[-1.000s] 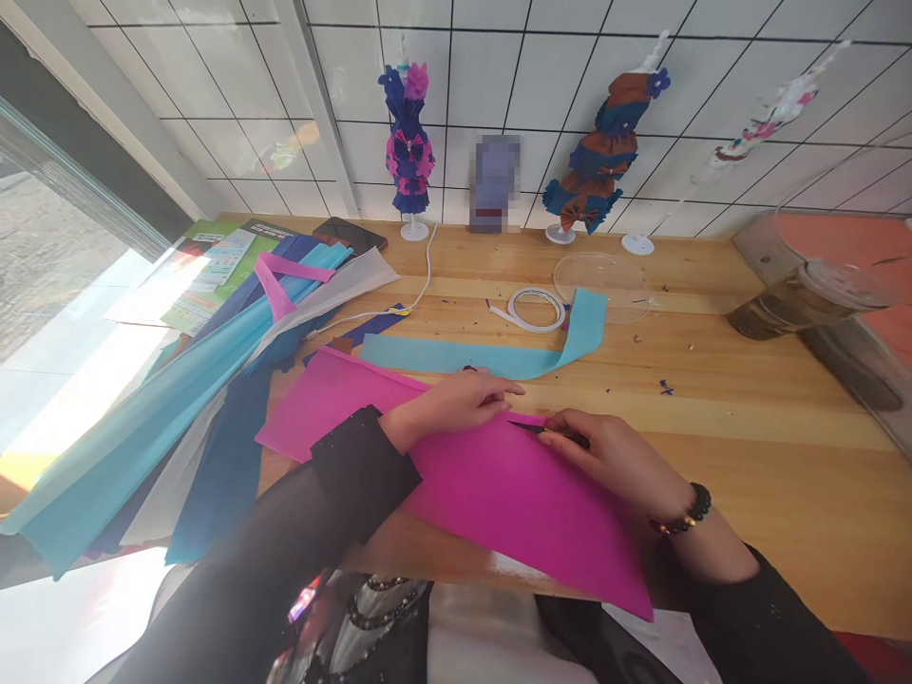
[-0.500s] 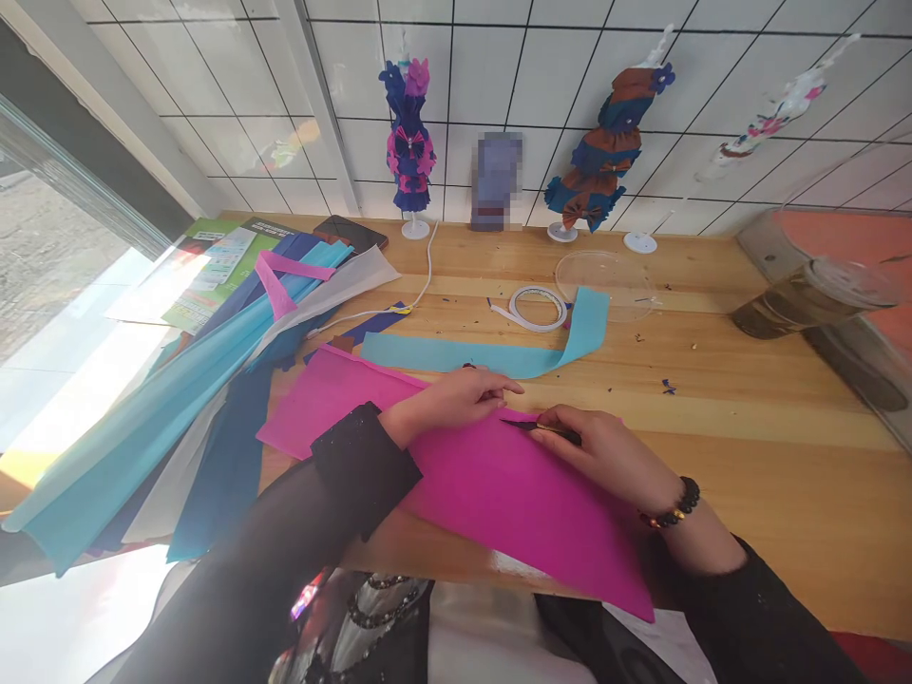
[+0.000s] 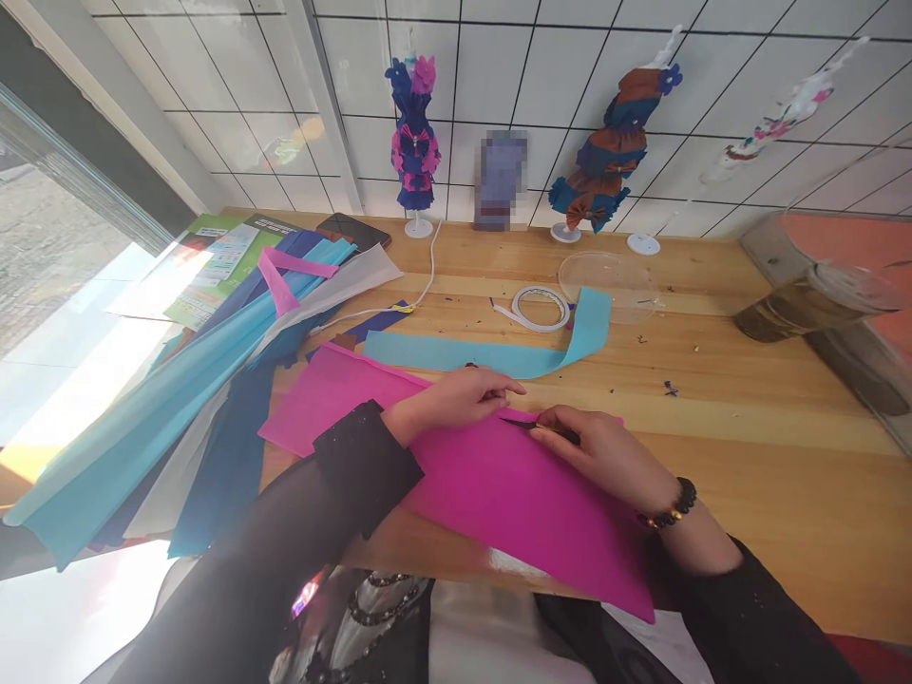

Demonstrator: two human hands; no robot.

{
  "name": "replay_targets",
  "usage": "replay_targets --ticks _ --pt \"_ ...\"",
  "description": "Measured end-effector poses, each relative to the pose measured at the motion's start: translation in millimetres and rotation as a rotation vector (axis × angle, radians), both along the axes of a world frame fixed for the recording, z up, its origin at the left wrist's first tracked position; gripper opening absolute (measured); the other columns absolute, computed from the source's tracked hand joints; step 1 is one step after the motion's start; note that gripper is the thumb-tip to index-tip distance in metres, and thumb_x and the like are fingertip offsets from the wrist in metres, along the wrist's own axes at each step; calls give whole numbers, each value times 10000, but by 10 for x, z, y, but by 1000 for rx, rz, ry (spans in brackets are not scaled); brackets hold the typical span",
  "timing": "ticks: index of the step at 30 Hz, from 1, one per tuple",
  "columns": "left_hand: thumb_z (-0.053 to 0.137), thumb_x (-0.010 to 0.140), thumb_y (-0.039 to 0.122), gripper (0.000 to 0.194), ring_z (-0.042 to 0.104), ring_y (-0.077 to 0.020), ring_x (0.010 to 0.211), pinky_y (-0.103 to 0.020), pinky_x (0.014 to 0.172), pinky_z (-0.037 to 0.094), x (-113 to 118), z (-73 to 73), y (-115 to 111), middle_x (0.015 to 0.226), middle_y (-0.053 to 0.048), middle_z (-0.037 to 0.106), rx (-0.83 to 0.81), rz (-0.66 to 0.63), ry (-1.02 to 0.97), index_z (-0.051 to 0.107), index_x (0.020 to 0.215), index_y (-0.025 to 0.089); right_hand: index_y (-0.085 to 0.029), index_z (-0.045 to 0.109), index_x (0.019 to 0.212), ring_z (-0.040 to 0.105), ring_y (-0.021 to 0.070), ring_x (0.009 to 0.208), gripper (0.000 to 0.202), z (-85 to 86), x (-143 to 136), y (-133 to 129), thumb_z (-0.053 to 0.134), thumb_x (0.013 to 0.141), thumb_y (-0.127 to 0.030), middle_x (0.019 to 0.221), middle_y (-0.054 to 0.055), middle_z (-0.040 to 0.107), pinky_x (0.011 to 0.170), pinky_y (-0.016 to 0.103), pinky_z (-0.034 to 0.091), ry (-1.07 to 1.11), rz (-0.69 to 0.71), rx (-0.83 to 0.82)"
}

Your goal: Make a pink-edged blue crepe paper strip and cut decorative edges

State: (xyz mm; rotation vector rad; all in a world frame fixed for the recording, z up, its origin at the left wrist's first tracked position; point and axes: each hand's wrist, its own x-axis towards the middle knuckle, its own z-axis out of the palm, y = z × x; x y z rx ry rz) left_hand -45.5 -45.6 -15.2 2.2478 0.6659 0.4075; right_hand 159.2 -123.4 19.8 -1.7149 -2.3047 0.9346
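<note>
A large magenta sheet (image 3: 527, 503) lies slanting across the front of the wooden table, with a folded strip along its upper edge. My left hand (image 3: 470, 394) rests on that edge, its index finger stretched out to the right and the other fingers curled. What its curled fingers hold, if anything, is hidden. My right hand (image 3: 605, 451), with a beaded bracelet, is closed on small dark scissors (image 3: 520, 423). Their blades point left at the sheet's upper edge, just below my left fingertips. Behind the hands lies a light blue strip (image 3: 463, 353), its right end curling up.
Blue, white and navy sheets (image 3: 192, 380) are piled at the left. Behind are a tape roll (image 3: 540, 310), a clear plastic lid (image 3: 619, 285), two decorated stands (image 3: 415, 157) and a phone (image 3: 352, 230). A drink cup (image 3: 784, 304) stands at the right.
The whole view has shifted very slightly. Both hands, the scissors and the magenta sheet keep nearly the same places.
</note>
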Motion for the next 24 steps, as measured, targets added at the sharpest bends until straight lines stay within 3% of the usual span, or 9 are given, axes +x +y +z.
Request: replay_targets --ticks 9,24 --pt "431 808 172 393 519 -91 667 -206 630 385 -82 31 55 773 -1 596 -119 -70 -47 494 1196 172 -224 614 897 601 192 774 299 14 -5 -22 385 858 -412 875 41 671 691 307 438 10 -23 -2" --pt "441 771 119 421 530 -85 691 -200 624 387 -113 30 91 800 -1 600 -238 -81 -86 490 1186 173 -207 612 900 592 187 748 332 21 -83 5 380 857 -441 849 53 667 665 296 425 14 -8 19"
